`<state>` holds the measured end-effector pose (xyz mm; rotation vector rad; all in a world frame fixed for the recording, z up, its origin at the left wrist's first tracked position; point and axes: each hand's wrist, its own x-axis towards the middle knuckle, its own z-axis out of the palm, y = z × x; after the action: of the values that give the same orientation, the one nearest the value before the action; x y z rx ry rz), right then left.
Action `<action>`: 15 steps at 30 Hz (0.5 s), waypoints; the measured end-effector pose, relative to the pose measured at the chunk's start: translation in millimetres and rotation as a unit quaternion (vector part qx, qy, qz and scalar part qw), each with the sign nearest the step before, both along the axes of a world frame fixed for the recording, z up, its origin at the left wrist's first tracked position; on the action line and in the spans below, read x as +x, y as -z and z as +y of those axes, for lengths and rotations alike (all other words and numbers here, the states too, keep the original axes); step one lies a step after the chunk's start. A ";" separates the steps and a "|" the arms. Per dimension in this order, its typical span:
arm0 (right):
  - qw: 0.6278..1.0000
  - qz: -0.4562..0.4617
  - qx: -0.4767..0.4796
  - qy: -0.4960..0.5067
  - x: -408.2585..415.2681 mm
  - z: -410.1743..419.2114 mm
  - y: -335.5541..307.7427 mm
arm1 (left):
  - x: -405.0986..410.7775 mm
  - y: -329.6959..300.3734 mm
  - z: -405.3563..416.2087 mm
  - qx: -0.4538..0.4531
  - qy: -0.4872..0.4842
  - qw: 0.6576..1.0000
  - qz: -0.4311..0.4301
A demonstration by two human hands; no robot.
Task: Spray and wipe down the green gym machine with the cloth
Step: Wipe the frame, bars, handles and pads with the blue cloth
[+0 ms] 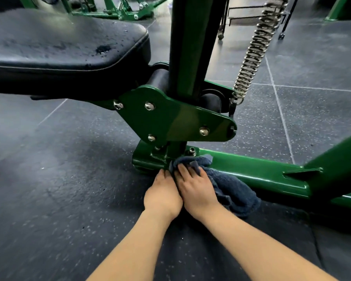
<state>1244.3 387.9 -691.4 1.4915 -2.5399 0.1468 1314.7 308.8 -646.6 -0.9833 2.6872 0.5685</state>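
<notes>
- Plainly the wiping step is in hand: the right hand (197, 186) lies on the dark blue cloth (229, 189) with its fingers (183, 169) fairly straight, pressing the cloth's bunched end against the foot of the green gym machine (251, 169), where the upright post meets the floor beam.
- Beside it, touching, the left hand (162, 194) reaches to the same joint; its fingertips are hidden in shadow, so I cannot tell whether they pinch the cloth or only rest there.
- No spray bottle shows.
- Next, I judge, the cloth should work round the bolted base, then run rightward along the beam.
- Edges to mind: the bolt heads and nut (191, 152) just above the cloth, and the bracket plate (174, 116) overhanging the hands.
- Room is tight upward under the plate and black seat pad (59, 47); the rubber floor (59, 189) to the left lies open.
</notes>
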 end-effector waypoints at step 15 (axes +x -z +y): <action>0.992 0.020 0.006 0.122 -24.6 42.5 -5.0 | -25.3 -4.7 35.5 0.028 0.040 0.999 0.008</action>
<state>1219.6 430.5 -686.4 1.1621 -2.6674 0.0651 1289.3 344.4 -641.9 -0.8575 2.6942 0.6343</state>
